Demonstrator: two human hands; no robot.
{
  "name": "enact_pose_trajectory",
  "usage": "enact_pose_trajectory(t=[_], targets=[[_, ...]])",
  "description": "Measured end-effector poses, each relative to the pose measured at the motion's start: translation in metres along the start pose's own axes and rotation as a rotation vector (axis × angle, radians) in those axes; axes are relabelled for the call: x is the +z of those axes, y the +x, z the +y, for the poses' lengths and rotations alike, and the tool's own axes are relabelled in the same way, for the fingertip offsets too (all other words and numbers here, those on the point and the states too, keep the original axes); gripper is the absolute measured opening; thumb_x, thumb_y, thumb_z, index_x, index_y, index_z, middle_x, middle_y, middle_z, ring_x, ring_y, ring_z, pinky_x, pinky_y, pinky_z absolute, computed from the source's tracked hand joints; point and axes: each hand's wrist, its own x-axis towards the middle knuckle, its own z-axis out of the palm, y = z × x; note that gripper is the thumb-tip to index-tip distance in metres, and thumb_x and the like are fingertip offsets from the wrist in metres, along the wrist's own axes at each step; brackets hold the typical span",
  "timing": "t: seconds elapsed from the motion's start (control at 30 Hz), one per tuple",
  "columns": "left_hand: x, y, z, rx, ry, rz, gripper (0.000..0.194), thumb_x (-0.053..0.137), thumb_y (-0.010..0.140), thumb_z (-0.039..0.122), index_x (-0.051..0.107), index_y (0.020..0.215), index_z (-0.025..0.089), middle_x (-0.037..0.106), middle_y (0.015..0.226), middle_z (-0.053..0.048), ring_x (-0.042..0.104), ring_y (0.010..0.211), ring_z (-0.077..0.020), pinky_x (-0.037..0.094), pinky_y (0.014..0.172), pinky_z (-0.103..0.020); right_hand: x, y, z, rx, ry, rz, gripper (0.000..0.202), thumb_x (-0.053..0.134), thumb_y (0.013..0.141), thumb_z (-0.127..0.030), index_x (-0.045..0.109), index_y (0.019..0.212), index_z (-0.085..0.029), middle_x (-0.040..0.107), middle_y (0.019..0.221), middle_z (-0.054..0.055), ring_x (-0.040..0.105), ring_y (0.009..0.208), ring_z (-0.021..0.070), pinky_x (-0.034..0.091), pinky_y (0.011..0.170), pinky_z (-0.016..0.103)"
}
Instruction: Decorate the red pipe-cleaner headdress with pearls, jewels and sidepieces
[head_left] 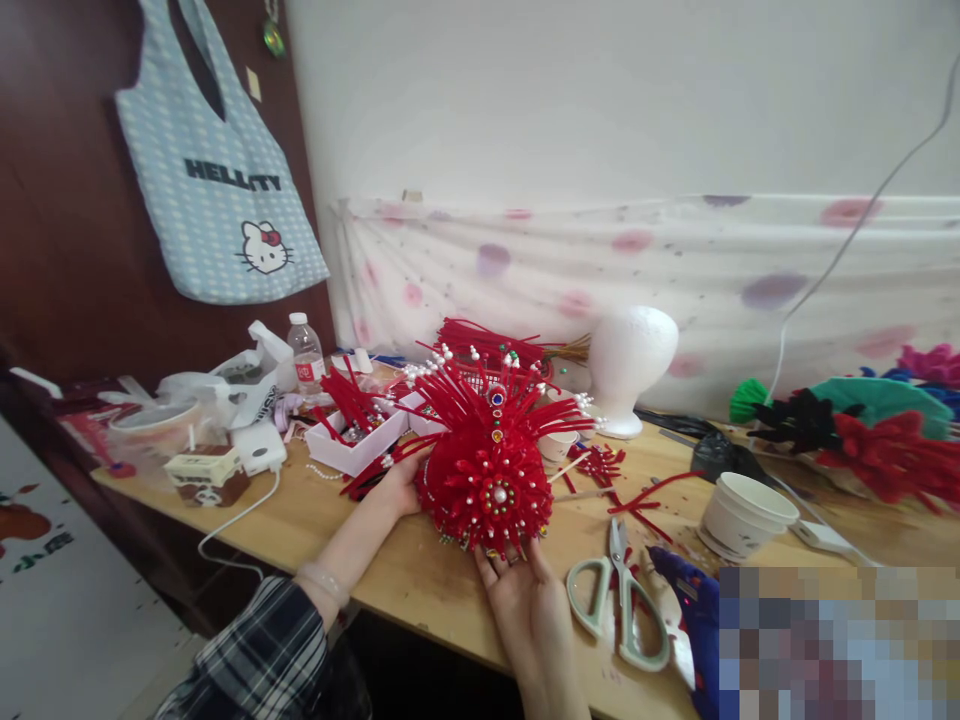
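1. Headdress (487,480) is facing us, near centre, left of the scissors (619,600).
2. Our left hand (405,485) is clasping its left side.
3. Our right hand (523,590), palm up, fingers apart, is touching its near edge.

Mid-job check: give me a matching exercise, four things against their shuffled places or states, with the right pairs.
Things
1. Red headpiece
2. Scissors
3. Foam head
4. Tote bag

Places or states
A. Hanging against the dark brown panel
B. Touched by the left hand and right hand
C. Upright, in front of the patterned cloth
D. Lying flat, pale green handles toward the viewer

Right pairs: 1-B, 2-D, 3-C, 4-A
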Motion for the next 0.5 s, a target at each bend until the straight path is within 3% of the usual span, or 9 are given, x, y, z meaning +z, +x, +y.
enact_pose_trajectory(t=[0.2,0.5], targets=[[0.0056,-0.0046,0.0001,0.004,-0.01,0.044,0.021,0.052,0.092,0.02,0.07,0.097,0.009,0.078,0.076,-0.012,0.076,0.068,-0.0267,0.062,0.069,-0.038,-0.0063,0.0029,0.0013,-0.02,-0.029,-0.045,0.031,0.08,0.067,-0.031,0.07,0.095,-0.025,0.077,0.098,0.001,0.071,0.088,0.0192,0.056,0.084,0.04],[0.0098,-0.009,-0.0001,0.009,0.001,0.089,0.019,0.055,0.09,0.022,0.07,0.094,0.01,0.077,0.071,-0.011,0.075,0.062,-0.0255,0.062,0.065,-0.036,-0.005,0.0016,0.0005,-0.011,-0.026,-0.045,0.03,0.079,0.068,-0.031,0.07,0.096,-0.024,0.076,0.101,0.003,0.07,0.091,0.0209,0.054,0.086,0.041]])
